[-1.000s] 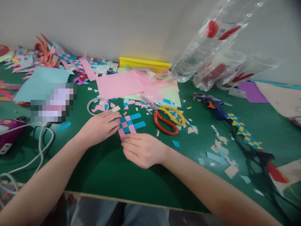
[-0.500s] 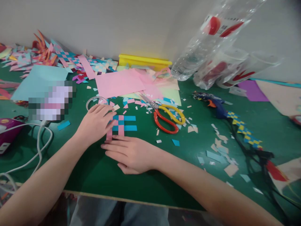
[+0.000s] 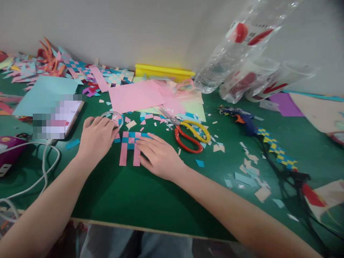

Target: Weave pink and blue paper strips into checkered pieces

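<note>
A small checkered weave of pink and blue paper strips (image 3: pixel 130 140) lies on the green table, with two pink ends hanging toward me. My right hand (image 3: pixel 159 154) rests over its right side, fingers stretched out and lying flat on the strips. My left hand (image 3: pixel 97 138) is just left of the weave, its fingers bent and close together. Bits of pink and blue paper show at those fingertips; the thumb and whatever it grips are hidden. A clear tape roll (image 3: pixel 122 120) lies behind the left fingers. Scissors (image 3: pixel 189 132) with red and yellow handles lie to the right.
Pink paper sheets (image 3: pixel 137 96) and a yellow holder (image 3: pixel 164 72) stand at the back. A phone (image 3: pixel 63 116) with a white cable (image 3: pixel 45 163) is at left. Plastic cups (image 3: pixel 282 82), a glue gun (image 3: pixel 243 120) and paper scraps (image 3: pixel 251 172) occupy the right.
My right hand has moved up and right from below the strips onto their right side. My left hand has drawn back leftward, uncovering the weave's left part.
</note>
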`<state>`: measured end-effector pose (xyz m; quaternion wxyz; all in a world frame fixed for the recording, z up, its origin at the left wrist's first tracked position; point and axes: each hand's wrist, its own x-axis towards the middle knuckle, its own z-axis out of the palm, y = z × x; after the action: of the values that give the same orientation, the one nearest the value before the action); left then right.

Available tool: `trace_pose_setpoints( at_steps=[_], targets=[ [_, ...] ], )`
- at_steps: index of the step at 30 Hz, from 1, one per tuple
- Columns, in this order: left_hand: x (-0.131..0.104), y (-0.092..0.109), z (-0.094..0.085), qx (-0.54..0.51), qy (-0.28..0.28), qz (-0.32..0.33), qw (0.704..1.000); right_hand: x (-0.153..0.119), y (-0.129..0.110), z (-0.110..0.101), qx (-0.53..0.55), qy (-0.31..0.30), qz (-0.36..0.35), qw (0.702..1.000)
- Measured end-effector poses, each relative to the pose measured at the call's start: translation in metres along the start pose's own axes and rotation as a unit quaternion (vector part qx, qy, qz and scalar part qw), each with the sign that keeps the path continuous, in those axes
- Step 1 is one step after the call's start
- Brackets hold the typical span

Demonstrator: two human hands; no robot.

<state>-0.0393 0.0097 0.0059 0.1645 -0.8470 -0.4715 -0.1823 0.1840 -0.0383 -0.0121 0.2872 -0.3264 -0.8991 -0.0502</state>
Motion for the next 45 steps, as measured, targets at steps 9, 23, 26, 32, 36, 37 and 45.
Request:
trace_pose_setpoints(
  at_steps=[9,23,26,32,36,37,45],
  targets=[
    [0.002,0.004,-0.002,0.006,0.067,-0.016,0.998,0.002,0.001,-0.003,0.076,0.03,0.029,0.996],
    [0.002,0.042,-0.017,-0.206,0.085,0.052,0.974,0.005,-0.007,-0.007,0.312,0.083,0.176,0.93],
    [0.003,0.04,-0.017,-0.237,0.055,0.042,0.969,0.003,-0.003,-0.006,0.372,0.084,0.195,0.904],
    [0.005,0.04,-0.018,-0.303,0.016,0.029,0.952,0.002,0.004,0.001,0.51,0.142,0.194,0.826],
    [0.007,0.042,-0.022,-0.362,-0.018,0.041,0.931,0.004,0.005,0.0,0.578,0.144,0.207,0.776],
    [0.007,0.042,-0.023,-0.374,-0.026,0.042,0.926,0.004,0.004,-0.002,0.583,0.136,0.204,0.774],
    [0.005,0.043,-0.018,-0.341,-0.024,0.002,0.94,0.004,-0.001,-0.004,0.43,0.179,0.228,0.855]
  ],
)
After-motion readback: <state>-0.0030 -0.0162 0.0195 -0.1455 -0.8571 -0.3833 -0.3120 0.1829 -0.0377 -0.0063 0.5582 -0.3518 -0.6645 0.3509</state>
